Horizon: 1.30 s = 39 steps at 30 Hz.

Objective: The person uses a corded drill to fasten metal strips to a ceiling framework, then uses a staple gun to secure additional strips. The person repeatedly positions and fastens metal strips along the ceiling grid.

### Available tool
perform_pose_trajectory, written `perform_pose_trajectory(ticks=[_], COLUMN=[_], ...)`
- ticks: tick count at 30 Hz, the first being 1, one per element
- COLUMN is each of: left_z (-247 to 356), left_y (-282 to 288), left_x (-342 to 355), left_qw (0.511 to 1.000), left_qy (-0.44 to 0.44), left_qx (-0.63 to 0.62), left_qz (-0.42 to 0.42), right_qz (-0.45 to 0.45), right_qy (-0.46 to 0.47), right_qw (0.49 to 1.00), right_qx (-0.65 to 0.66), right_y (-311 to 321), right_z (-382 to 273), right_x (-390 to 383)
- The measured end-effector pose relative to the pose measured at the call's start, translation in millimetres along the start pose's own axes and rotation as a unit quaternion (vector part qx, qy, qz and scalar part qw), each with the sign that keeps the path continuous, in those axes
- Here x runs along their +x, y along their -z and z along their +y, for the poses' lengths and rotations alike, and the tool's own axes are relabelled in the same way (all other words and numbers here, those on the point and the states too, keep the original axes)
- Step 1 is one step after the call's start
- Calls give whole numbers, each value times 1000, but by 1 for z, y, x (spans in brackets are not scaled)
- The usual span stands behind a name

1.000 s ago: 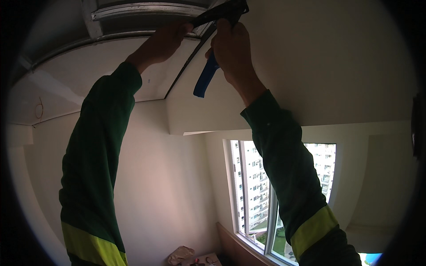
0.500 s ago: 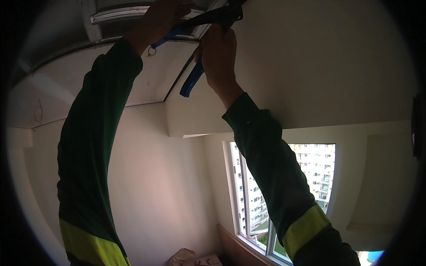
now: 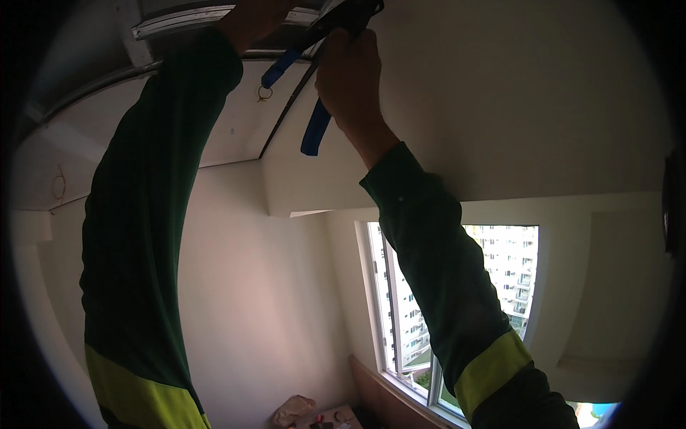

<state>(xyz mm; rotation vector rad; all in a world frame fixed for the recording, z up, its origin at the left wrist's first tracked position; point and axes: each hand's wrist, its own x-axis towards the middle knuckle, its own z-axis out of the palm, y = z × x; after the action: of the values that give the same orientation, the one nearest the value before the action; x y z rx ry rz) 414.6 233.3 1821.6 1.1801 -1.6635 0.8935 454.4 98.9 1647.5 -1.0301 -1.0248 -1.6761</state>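
My right hand is closed on a black tool with blue handles at the top centre; one blue handle hangs below my fist. Another blue handle slants down-left from the black head and ends in a small metal ring. My left hand is raised beside the metal ceiling framing, just left of the tool. Its fingers are dark and partly cut off by the upper edge, so their grip is unclear. The tool's head is at the junction of framing and white bulkhead.
A white bulkhead spans the upper right above an open window. A pale ceiling panel with a looped wire adjoins the wall. A crumpled bag and small items lie low at centre.
My left hand has moved up and left, off the tool's long part, revealing a blue handle with a ring. My right hand has shifted slightly left, still gripping.
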Motion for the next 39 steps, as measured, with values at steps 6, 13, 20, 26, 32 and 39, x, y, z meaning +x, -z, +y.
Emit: perform_pose_trajectory(ticks=[6,13,20,26,32,39], left_z=[-15,-10,56,99,128,167], left_y=[13,17,56,53,29,-15], left_x=[7,-35,-101,-93,-83,-73], left_qw=[999,954,679,389,514,621], left_qy=[-40,-21,3,-121,-40,199], left_qx=[-11,291,726,904,840,741], left_qz=[4,-64,-105,-132,-170,-163], right_qz=[31,114,27,20,-1,137], right_qy=[163,224,-126,-271,-232,-237], right_qw=[960,958,876,739,650,626], right_qx=[-225,-135,464,617,724,730], right_y=[-3,-23,-27,-43,-74,-108], right_z=[12,32,-19,-28,-50,-61], right_x=[16,20,7,24,59,94])
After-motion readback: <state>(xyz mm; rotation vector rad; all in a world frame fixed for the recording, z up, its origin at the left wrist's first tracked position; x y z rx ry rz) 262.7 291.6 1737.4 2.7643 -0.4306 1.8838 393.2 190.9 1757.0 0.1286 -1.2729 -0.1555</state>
